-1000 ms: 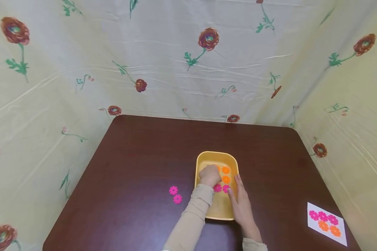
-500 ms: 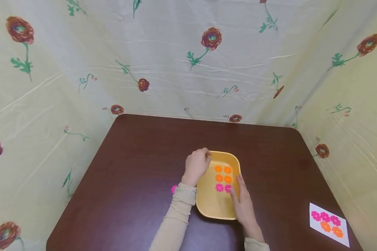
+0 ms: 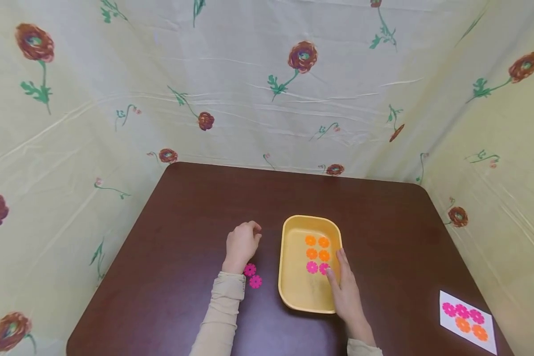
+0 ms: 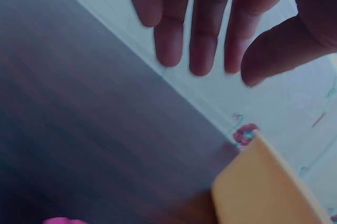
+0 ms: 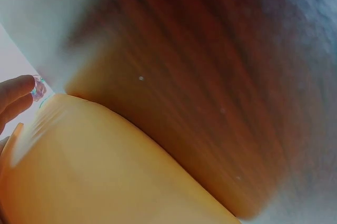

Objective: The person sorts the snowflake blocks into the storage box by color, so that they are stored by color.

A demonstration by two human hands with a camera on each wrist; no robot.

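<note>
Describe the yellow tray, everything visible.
The yellow rounded-rectangular plastic-looking tray sits flat on the dark brown wooden table, long side running away from the person. Inside lie four orange flower discs in two pairs, and two pink flower discs nearer the person. The right hand rests on its right rim; the left hand is off it.

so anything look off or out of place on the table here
Nothing is spilled or damaged. Two pink flower pieces lie on the table beside the left hand, outside the yellow tray that holds six others in neat pairs. The right hand rests on the tray's rim.
</note>
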